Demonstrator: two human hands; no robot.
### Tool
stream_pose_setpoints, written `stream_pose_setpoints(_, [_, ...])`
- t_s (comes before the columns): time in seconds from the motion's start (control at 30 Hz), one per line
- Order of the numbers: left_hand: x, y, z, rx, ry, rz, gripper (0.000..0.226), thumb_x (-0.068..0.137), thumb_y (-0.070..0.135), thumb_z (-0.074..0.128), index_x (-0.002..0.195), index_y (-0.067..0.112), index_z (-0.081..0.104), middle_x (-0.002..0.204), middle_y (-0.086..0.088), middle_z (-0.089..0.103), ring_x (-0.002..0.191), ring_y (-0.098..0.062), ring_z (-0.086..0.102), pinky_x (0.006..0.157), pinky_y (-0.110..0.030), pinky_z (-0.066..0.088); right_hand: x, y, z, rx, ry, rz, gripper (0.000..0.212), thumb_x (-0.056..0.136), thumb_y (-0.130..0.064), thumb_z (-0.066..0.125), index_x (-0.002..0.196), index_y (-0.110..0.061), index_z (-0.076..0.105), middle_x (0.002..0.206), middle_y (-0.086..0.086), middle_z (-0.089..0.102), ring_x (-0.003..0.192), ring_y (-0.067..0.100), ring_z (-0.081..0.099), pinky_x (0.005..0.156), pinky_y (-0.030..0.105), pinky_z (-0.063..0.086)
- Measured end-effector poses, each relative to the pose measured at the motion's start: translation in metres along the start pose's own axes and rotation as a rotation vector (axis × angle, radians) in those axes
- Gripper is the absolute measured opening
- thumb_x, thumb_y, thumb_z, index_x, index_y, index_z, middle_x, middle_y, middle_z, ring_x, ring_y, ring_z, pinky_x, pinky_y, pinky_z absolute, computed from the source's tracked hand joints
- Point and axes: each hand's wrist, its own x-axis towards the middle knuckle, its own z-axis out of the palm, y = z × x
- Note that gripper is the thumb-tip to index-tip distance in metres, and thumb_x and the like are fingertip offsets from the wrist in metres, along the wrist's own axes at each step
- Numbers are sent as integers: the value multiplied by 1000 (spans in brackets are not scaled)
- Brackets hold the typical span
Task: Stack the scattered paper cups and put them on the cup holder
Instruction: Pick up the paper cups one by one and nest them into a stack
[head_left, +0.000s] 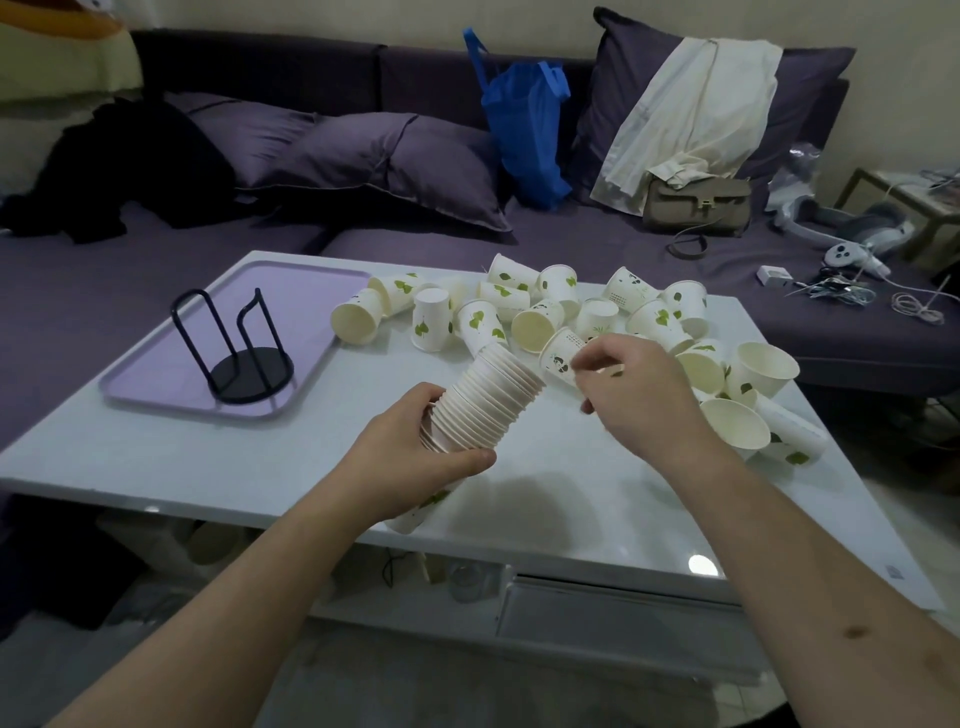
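The left hand (415, 457) is gripping a long stack of nested paper cups (483, 410), fingers and thumb curled round its lower half — the stack is tilting up and to the right above the white tabletop (545, 499). The right hand (636, 387) is pinching a single cup (558, 358) by its wall, holding it just beside the stack's open top. Loose cups (524, 306) are lying scattered behind and to the right of the hands, some on their sides, some upside down. The black wire cup holder (241, 353) is standing on a lilac tray (156, 395) at the left — well apart from the stack.
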Motion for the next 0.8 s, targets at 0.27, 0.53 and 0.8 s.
stream_pose_setpoints(0.27, [-2, 1, -1, -18, -2, 0, 63, 75, 52, 90, 126, 36, 55, 109, 15, 67, 96, -8, 66, 78, -28, 54, 7, 12, -50, -767, 138, 301, 51, 84, -23, 73, 129, -9, 54, 122, 17, 59, 113, 41, 60, 84, 44, 48])
stream_pose_setpoints(0.53, [-3, 3, 0, -9, -17, 0, 65, 76, 52, 89, 129, 36, 54, 110, 15, 66, 97, -8, 65, 78, -27, 54, 2, 29, -57, -743, 3, 403, 14, 87, -11, 65, 96, -11, 54, 78, 6, 50, 87, 35, 56, 72, 38, 46])
stream_pose_setpoints(0.8, [-4, 1, 0, -13, -11, 7, 64, 75, 52, 90, 126, 38, 55, 109, 16, 66, 96, -7, 66, 79, -28, 56, 2, 4, -62, -671, 168, 308, 16, 81, -11, 70, 96, -10, 64, 77, 5, 52, 81, 35, 53, 69, 35, 43])
